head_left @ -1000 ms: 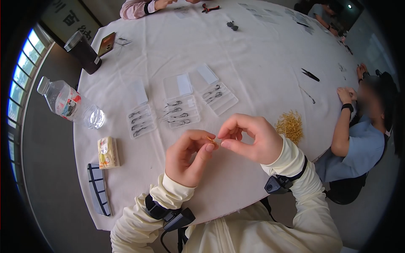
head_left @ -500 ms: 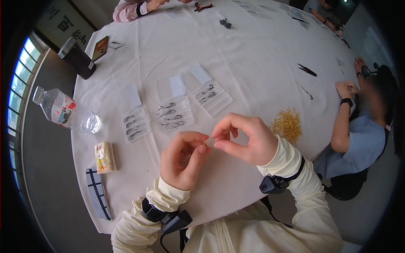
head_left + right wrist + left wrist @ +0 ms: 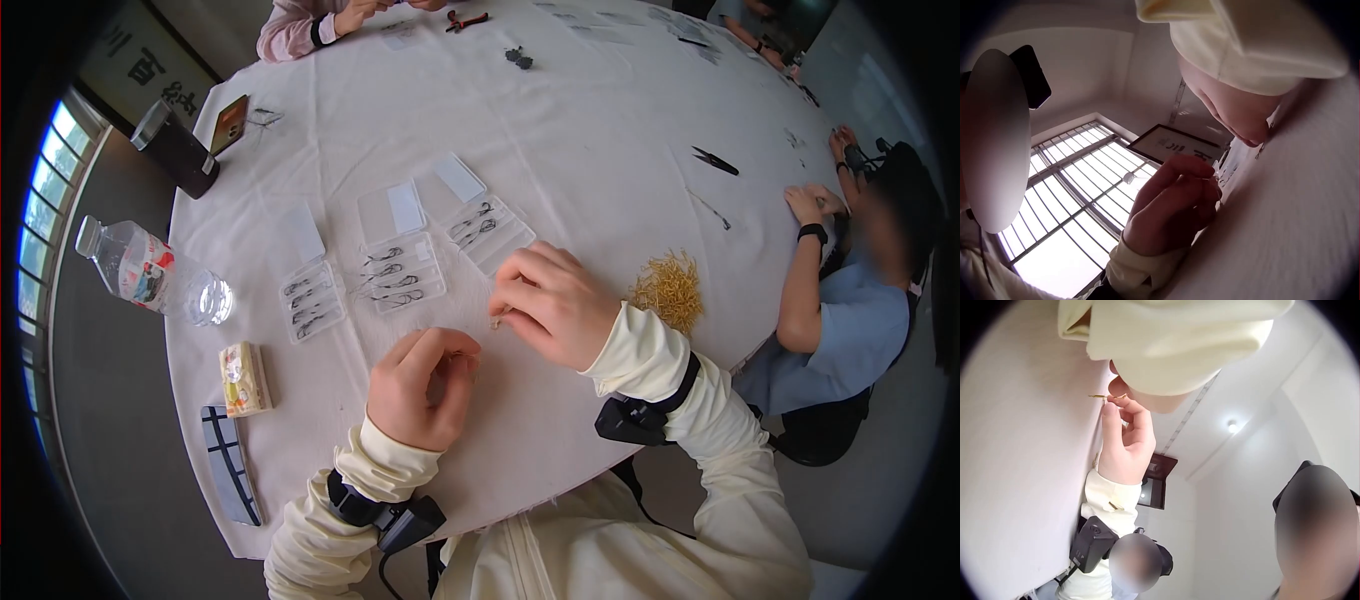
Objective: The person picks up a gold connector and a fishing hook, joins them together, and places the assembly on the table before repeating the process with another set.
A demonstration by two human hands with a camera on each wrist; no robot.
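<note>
My right hand (image 3: 555,305) is raised over the cloth with its thumb and fingertips pinching a tiny thin gold-coloured piece (image 3: 1099,396). To its lower left, my left hand (image 3: 418,388) has its fingers curled in toward the thumb; from the right wrist view, a tiny pale piece (image 3: 1215,167) shows at its fingertips. The two hands are apart. Beyond them lie hinged clear plastic boxes, a left one (image 3: 325,328), a middle one (image 3: 436,285) and a right one (image 3: 514,240), with dark hook-like pieces in their compartments. A heap of thin gold pieces (image 3: 668,292) lies beside my right wrist.
A water bottle (image 3: 150,275), a dark tumbler (image 3: 178,155) and a tissue pack (image 3: 245,380) stand at left, above a checked pouch (image 3: 230,465). Black snips (image 3: 716,160) lie at the right. A person in blue (image 3: 835,310) sits at the right edge; other people's hands are at the far side.
Between my fingertips a gold piece showed at the left hand earlier; now one shows at the right. My hands have moved apart, the left turned knuckles-up. The view has shifted slightly.
</note>
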